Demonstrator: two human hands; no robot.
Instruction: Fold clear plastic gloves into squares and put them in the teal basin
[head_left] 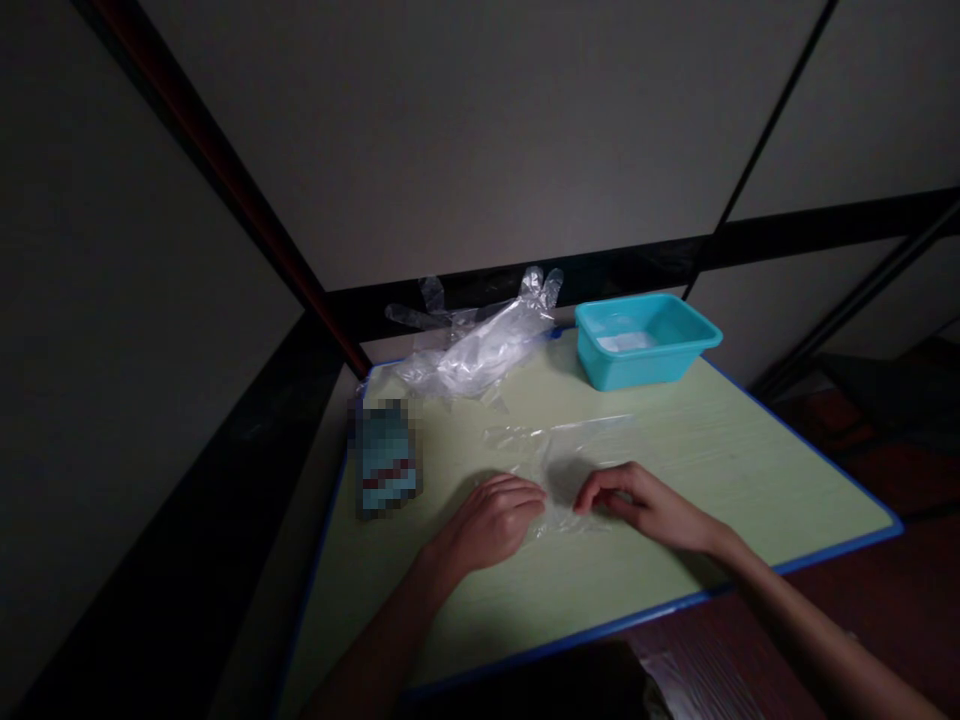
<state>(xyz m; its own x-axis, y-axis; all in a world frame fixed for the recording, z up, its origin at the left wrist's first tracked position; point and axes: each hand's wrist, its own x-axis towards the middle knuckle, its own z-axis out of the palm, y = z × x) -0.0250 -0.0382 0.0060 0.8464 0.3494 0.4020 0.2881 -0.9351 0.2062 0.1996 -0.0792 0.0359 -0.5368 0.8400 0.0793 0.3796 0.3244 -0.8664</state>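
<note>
Pale tabletop (787, 500) is sitting in dim rm; clear film (555, 465) is lying on it, btwn & beyond hands. L hand (499, 520) is curling, R hand (649, 502) arching; can't tell if either's pinching. Uneven tugging'd be risking a tear.

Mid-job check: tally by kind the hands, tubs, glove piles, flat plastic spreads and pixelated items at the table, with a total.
Hands: 2 (left hand, right hand)
Turquoise tub: 1
Clear glove pile: 1
Flat clear plastic spread: 1
Pixelated item: 1
Total: 6
</note>
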